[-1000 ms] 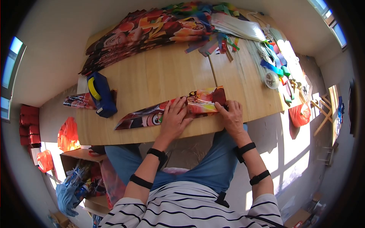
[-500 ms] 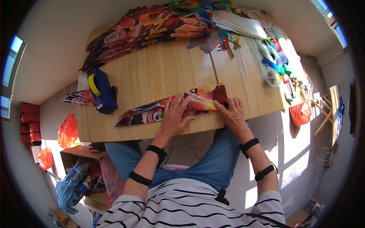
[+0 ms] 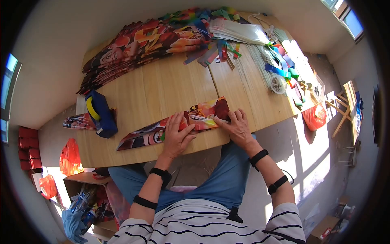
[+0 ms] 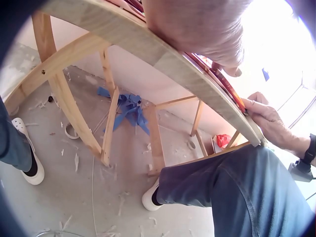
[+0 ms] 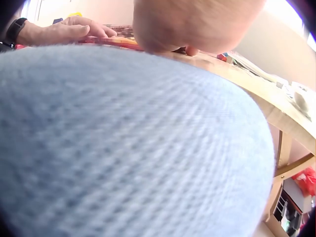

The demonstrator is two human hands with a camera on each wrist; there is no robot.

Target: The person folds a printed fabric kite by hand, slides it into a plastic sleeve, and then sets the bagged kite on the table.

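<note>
A long, glossy sheet with a colourful cartoon print (image 3: 207,113) lies folded along the table's front edge, tapering to a point at its left end. My left hand (image 3: 175,139) rests on its middle, fingers stretched forward and thumb out to the right. At the right end, my right hand (image 3: 239,129) has its thumb on the sheet, with the fingers loosely extended beside it. From the left wrist, the right hand (image 4: 271,121) shows at the sheet's end by the table edge. The left hand's palm (image 4: 197,29) hides much of the sheet there.
On the wooden table (image 3: 162,87), a blue tape dispenser (image 3: 101,116) stands at the left beside another printed piece (image 3: 79,121). Stacked printed sheets (image 3: 134,46) fill the back, near clear plastic sleeves (image 3: 239,31) and coloured ribbons (image 3: 284,71). A red bag (image 3: 315,117) hangs at the right.
The head view has turned, so the table and its contents appear further left. Both hands stay on the printed sheet, with only slight shifts of the fingers.
</note>
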